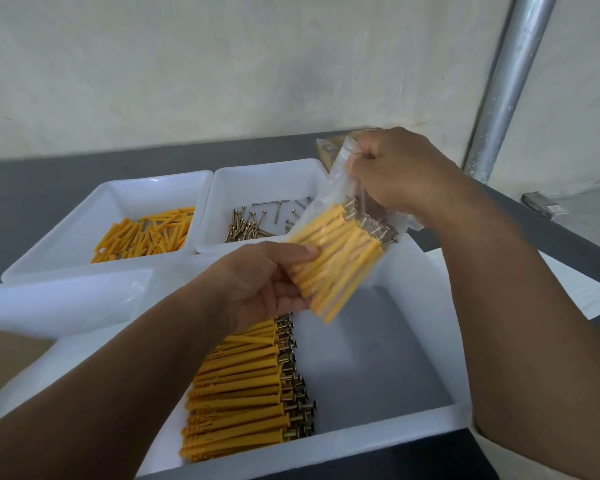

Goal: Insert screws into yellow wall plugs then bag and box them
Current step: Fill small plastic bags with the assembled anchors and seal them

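Now, past the loose yellow plugs (142, 237) on the left, the left hand (267, 282) grips the filled bag (340, 251) at its lower end, fingers (288, 296) curled under it, above the near tray (440, 327); the right hand (395, 174) pinches its mouth. Lose that pinch and screws (378, 230) could spill. No writing legible anywhere.

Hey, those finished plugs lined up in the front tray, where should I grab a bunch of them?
Take the finished plugs across their yellow middles, coming from above. They lie side by side and parallel, so fingers can likely span several at once; the screw heads stick out to the right, a poorer hold. The left hand and right hand hold the bag.
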`<move>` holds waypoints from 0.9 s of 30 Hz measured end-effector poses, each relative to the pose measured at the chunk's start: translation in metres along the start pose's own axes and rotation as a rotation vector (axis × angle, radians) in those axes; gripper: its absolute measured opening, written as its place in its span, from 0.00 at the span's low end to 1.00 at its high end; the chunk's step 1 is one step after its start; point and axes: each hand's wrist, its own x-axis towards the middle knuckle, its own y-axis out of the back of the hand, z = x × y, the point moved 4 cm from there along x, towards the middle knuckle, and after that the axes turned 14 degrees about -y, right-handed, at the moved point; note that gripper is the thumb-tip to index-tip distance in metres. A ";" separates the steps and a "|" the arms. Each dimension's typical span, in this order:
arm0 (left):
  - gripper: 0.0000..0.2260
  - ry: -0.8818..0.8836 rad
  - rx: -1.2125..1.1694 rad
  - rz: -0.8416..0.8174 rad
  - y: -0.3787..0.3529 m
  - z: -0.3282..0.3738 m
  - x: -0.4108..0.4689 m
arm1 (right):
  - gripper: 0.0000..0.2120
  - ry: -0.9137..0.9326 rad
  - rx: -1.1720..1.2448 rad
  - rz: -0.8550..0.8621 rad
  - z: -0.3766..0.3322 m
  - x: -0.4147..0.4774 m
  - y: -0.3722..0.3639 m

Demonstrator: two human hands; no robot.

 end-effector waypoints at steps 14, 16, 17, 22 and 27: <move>0.27 0.112 0.228 -0.040 -0.005 -0.008 -0.008 | 0.10 -0.282 -0.584 -0.069 0.038 0.023 -0.020; 0.25 0.110 0.238 -0.030 -0.003 -0.007 -0.008 | 0.10 -0.296 -0.573 -0.051 0.039 0.024 -0.020; 0.24 0.109 0.241 -0.022 -0.002 -0.007 -0.009 | 0.09 -0.307 -0.569 -0.047 0.040 0.023 -0.020; 0.10 0.024 0.212 0.052 0.002 -0.001 -0.004 | 0.10 -0.345 -0.537 0.011 0.044 0.020 -0.014; 0.05 -0.083 0.108 0.207 0.005 0.014 -0.002 | 0.07 -0.247 -0.443 0.126 0.037 0.015 -0.001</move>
